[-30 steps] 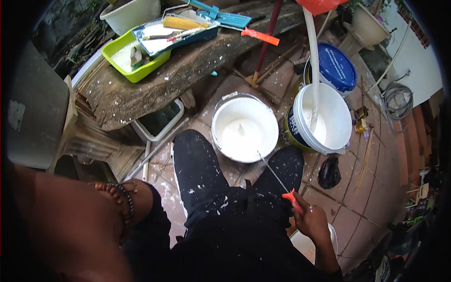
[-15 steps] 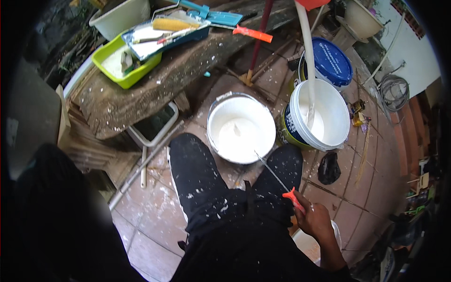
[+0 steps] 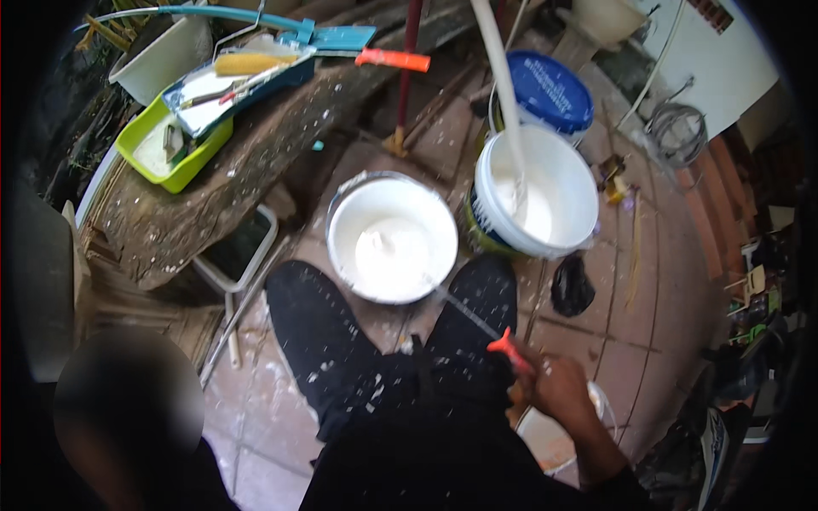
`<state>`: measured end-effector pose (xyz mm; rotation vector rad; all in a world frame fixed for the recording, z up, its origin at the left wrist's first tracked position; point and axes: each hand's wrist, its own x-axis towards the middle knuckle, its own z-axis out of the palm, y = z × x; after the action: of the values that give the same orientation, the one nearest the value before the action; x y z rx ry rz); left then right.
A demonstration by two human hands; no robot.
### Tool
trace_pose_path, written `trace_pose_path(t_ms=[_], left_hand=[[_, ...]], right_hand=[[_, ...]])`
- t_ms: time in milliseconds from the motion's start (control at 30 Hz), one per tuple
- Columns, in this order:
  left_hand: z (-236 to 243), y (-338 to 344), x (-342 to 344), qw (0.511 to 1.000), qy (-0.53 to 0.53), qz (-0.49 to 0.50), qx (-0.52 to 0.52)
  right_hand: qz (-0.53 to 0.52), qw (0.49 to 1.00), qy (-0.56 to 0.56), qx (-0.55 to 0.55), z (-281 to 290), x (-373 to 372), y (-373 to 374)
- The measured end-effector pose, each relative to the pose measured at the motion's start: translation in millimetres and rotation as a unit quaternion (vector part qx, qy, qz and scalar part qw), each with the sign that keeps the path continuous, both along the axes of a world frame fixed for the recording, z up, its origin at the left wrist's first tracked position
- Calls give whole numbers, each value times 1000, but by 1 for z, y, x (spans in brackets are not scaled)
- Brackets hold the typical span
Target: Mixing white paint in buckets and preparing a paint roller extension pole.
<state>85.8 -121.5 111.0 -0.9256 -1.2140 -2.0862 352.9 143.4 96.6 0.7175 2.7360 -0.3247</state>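
Observation:
My right hand (image 3: 550,379) grips an orange-handled tool (image 3: 509,347) whose thin metal shaft reaches down into a white bucket of white paint (image 3: 349,230) standing just beyond my paint-spattered knees. The shaft's far end is hidden in the paint, where a small raised swirl shows. Right of that bucket, a larger white pail with a dark label (image 3: 571,175) holds some white liquid and a long pale pole (image 3: 494,60). My left hand is not in view.
A weathered plank (image 3: 264,149) carries a green tray (image 3: 183,175), a blue roller tray and tools. Around are a blue-lidded pail (image 3: 550,85), black bag (image 3: 571,285), coiled hose (image 3: 677,128) and another bucket (image 3: 545,443). Part of another person (image 3: 111,460) is at lower left.
The view has shifted, with the surroundings moving leftward in the picture. The other person at lower left has moved, with the bracelets out of sight now. My right hand keeps its grip.

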Motion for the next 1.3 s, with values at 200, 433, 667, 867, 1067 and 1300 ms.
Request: trace_pose_path(t_ms=[200,433,667,867,1067,1300], left_hand=[[111,-24,-40,977,169,-56,121],[-96,103,-17,798,-232,-85,-549],[-220,131,46,773,-37,-170,-611],[-224,144,50,741,69,-159,-648],[-210,123,32,714,62,-172,-676],[-219,144,4,717,7,-166,-677]], right_hand=[[-12,998,-23,-51,20,4,2],[-14,998,13,-63,1,-4,-21],[-27,998,-12,-49,-5,-4,-23],[-37,994,-41,-93,19,0,-19],[-43,991,-48,-121,15,-8,-18],[-6,999,9,-37,-20,-17,-34]])
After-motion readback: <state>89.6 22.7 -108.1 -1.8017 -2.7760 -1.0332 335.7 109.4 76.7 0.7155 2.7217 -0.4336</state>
